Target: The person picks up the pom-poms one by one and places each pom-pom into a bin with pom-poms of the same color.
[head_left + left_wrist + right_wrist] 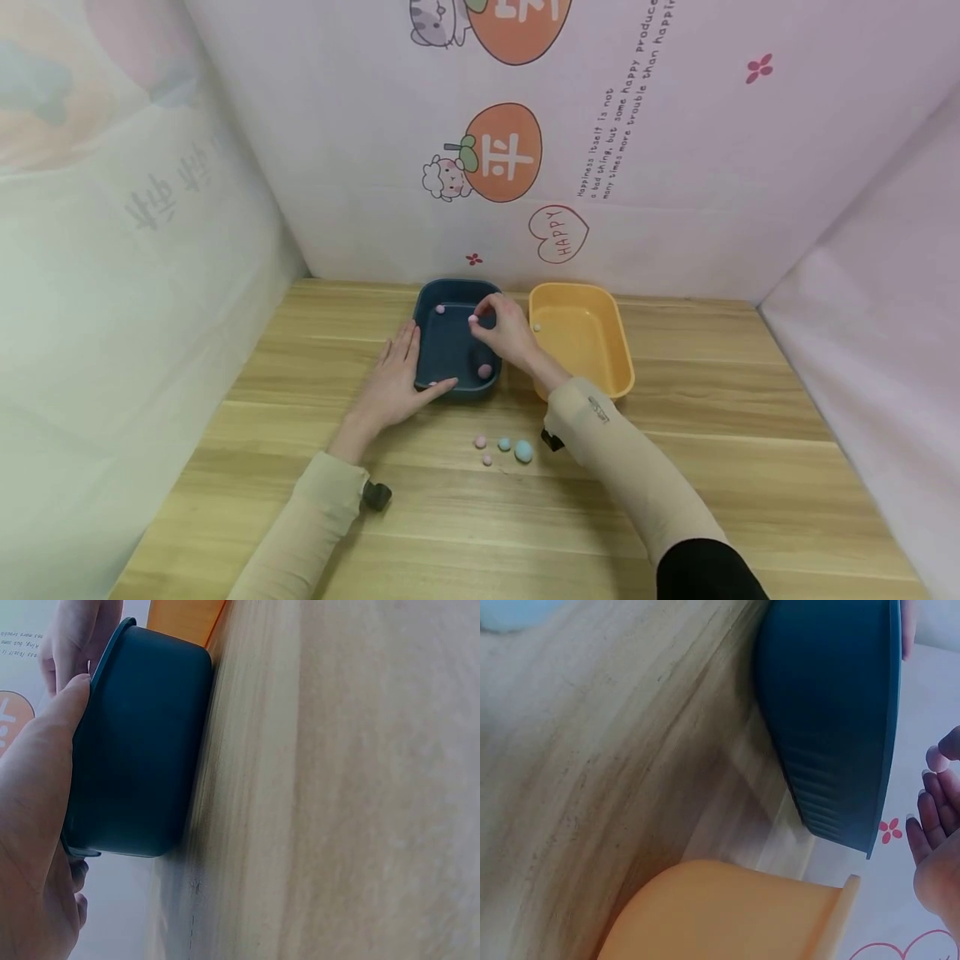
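My right hand pinches a small pink ball between thumb and fingertips, above the dark blue tray. The same pink ball shows at the fingertips in the right wrist view, beyond the tray's rim. My left hand rests on the tray's near left corner, fingers extended along the left side and thumb over the front rim. Inside the tray lie a pink ball at the back left, a larger one at the front right, and another, partly hidden, by the front wall.
To the right stands a yellow tray with a small pale ball near its left wall. On the wooden table in front lie two pink balls and two light blue balls. A printed cloth rises behind the trays.
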